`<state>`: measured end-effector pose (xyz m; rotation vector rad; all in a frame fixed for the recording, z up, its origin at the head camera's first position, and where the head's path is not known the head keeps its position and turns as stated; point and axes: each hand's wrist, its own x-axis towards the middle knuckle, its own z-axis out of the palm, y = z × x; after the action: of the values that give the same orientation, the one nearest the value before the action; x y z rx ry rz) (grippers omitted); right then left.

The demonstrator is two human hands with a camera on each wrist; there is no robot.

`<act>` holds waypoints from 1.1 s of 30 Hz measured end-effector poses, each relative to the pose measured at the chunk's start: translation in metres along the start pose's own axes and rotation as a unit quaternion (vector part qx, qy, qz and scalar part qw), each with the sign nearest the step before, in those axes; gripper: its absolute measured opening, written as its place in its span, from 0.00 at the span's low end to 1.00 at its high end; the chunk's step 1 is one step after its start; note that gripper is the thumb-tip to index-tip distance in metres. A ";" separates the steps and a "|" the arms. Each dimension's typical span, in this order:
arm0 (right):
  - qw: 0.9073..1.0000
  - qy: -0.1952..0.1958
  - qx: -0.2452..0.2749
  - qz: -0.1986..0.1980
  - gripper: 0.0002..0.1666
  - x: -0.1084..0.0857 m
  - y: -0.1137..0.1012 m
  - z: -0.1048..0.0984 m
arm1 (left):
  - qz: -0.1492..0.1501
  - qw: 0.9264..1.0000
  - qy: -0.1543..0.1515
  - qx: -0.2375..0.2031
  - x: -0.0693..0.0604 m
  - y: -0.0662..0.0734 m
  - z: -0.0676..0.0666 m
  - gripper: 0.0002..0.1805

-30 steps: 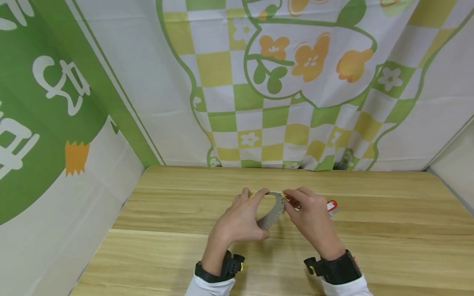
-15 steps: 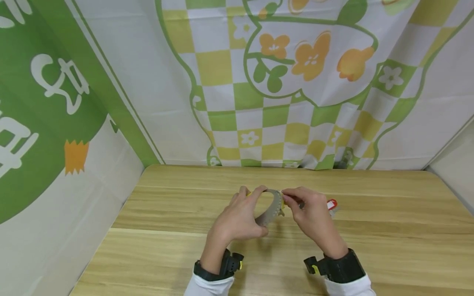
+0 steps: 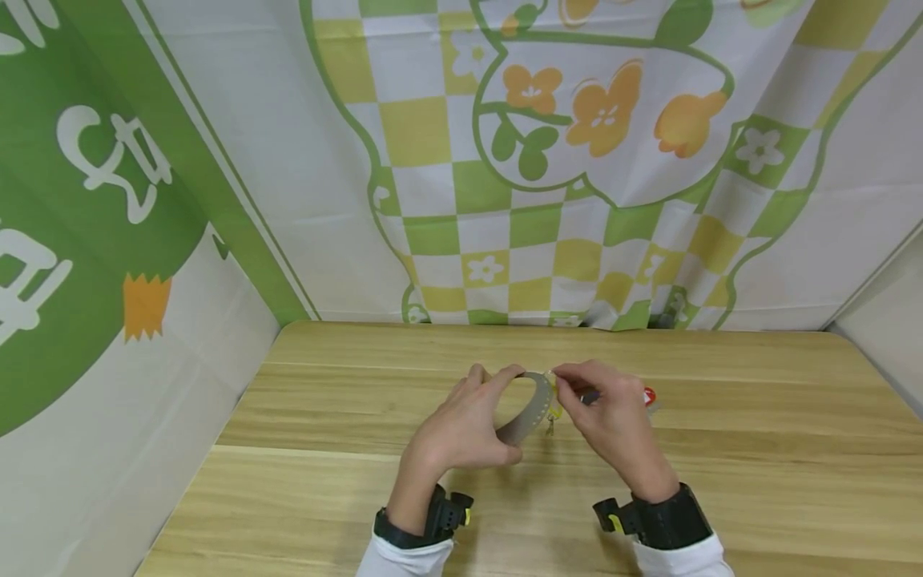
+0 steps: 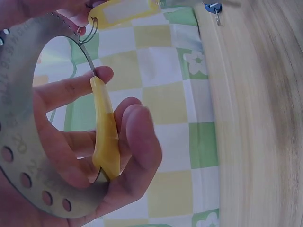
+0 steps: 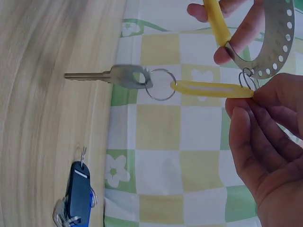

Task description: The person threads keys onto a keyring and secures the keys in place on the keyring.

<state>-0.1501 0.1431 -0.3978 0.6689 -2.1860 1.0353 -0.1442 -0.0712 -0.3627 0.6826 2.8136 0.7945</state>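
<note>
My left hand (image 3: pixel 461 426) grips a flat metal key ring (image 3: pixel 531 420) with a row of holes and engraved numbers, its fingers curled round the yellow handle (image 4: pixel 105 125). At the ring's right edge my right hand (image 3: pixel 611 413) pinches one end of a yellow key tag (image 5: pixel 210 89). Small wire loops (image 5: pixel 246 79) at that end meet the holed rim; whether they pass through a hole cannot be told. From the tag's other end a key (image 5: pixel 124 76) hangs on a split ring (image 5: pixel 161 85).
A red-framed key tag (image 3: pixel 650 396) lies on the wooden table (image 3: pixel 332 481), partly behind my right hand. Black (image 5: pixel 79 189) and blue tags with keys lie there too. A patterned curtain (image 3: pixel 421 132) rises behind the table.
The yellow tag and its key have come into clearer view, hanging below my right fingertips. My right hand has shifted slightly, covering more of the red tag. The left hand stays nearly still.
</note>
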 end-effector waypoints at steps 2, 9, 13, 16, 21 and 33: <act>1.000 0.002 -0.005 -0.010 0.11 0.001 0.000 -0.001 | 0.007 1.000 0.002 0.008 -0.001 0.000 0.000 0.54; 0.999 -0.008 -0.024 -0.022 0.10 0.002 0.000 -0.003 | 0.024 1.000 0.008 0.017 -0.001 0.000 -0.001 0.53; 0.999 -0.031 -0.025 -0.031 0.10 0.002 0.002 -0.006 | 0.025 0.999 0.005 0.024 -0.001 0.000 -0.001 0.53; 0.997 -0.058 -0.018 -0.040 0.10 0.001 0.003 -0.009 | 0.028 0.999 -0.002 0.026 -0.001 0.000 -0.002 0.54; 0.994 -0.103 0.013 -0.038 0.13 0.000 0.004 -0.015 | 0.035 0.999 -0.017 0.027 -0.002 0.000 -0.002 0.55; 0.994 -0.051 -0.010 0.101 0.08 0.003 -0.008 -0.014 | 0.021 0.999 0.008 0.034 0.001 0.005 0.002 0.54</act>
<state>-0.1424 0.1493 -0.3847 0.5096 -2.3892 1.1000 -0.1428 -0.0661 -0.3621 0.7501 2.8622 0.7168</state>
